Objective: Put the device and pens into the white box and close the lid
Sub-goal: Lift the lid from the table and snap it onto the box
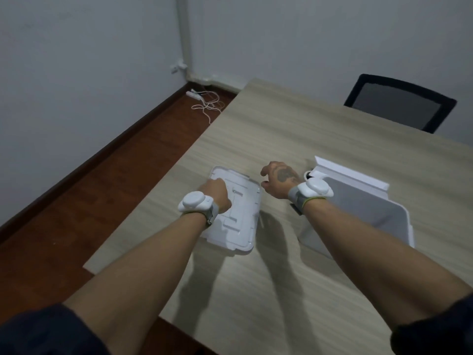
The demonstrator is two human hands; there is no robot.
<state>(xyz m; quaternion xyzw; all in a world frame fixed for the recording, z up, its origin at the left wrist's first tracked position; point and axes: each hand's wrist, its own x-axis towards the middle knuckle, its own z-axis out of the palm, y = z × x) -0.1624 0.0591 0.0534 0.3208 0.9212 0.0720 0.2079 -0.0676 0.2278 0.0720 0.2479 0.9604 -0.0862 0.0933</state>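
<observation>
A white moulded tray (243,216) lies flat on the table, left of centre. My left hand (215,193) rests on its far left part with the fingers curled down onto it. My right hand (279,179) hovers just right of the tray with its fingers spread and nothing in it. To the right stands the white box (363,208), open, with a grey inside and a white flap (345,172) raised along its far side. I cannot make out a device or pens; my right wrist hides the box's near left corner.
The wooden table (281,124) has its left edge close to the tray, with a red-brown floor below. A black mesh chair (399,103) stands at the far right side. A white power strip with cables (204,101) lies on the floor in the corner.
</observation>
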